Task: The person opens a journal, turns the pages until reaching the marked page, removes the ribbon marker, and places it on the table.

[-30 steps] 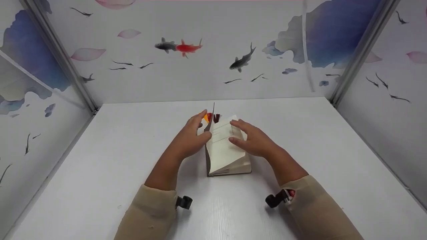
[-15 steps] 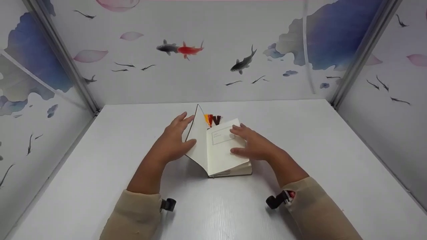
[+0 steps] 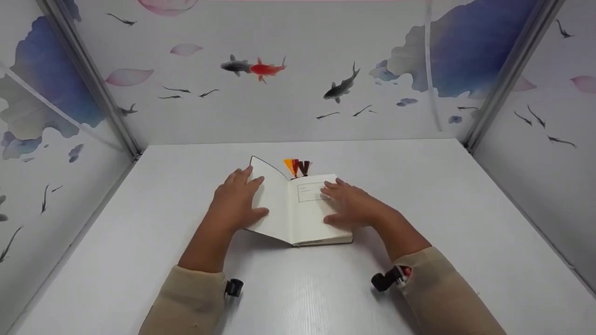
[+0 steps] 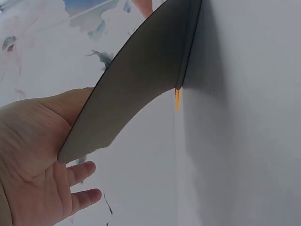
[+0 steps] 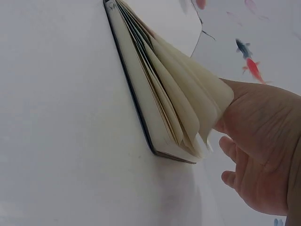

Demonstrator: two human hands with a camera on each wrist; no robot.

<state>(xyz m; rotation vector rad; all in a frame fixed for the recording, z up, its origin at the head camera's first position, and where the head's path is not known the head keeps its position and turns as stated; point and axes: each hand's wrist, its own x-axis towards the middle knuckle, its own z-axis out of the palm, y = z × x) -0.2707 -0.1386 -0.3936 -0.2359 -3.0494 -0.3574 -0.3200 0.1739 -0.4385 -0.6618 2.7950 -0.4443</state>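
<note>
From where I'm standing, a notebook [image 3: 307, 221] is lying spread open on the white table [image 3: 298, 288], about midway between the person's two hands, its spine running away from them. The left hand [image 3: 235, 201] is resting at the outer edge of the raised cover [image 3: 275, 204], thumb and fingers reaching loosely over the pale inner face; it is clasping nothing, the fingers being spread and relaxed. That cover is slanting up off the table, and in the left wrist view its dull outer side is showing, with two of the hand's fingers poking out past the edge. The right hand [image 3: 356, 204] is lying over the outer side of the facing page, released too, its fingers extended near a small printed box [image 3: 309, 192]. Seen from the right wrist, several leaves [image 5: 183, 84] are fanning up from the page block, their loose corners meeting that hand by the base of the thumb, while the dark-edged back cover [image 5: 134, 101] is sitting beneath them. At the notebook's far end, tassels [image 3: 297, 166] in orange, red and dark brown are sticking out from the top. Tan sleeves [image 3: 186, 298] are covering both forearms, and a small black device [image 3: 234, 287] is jutting from each cuff. Behind it all, the back wall [image 3: 298, 28] is showing painted fish, pink petals and blue-grey leaves.
</note>
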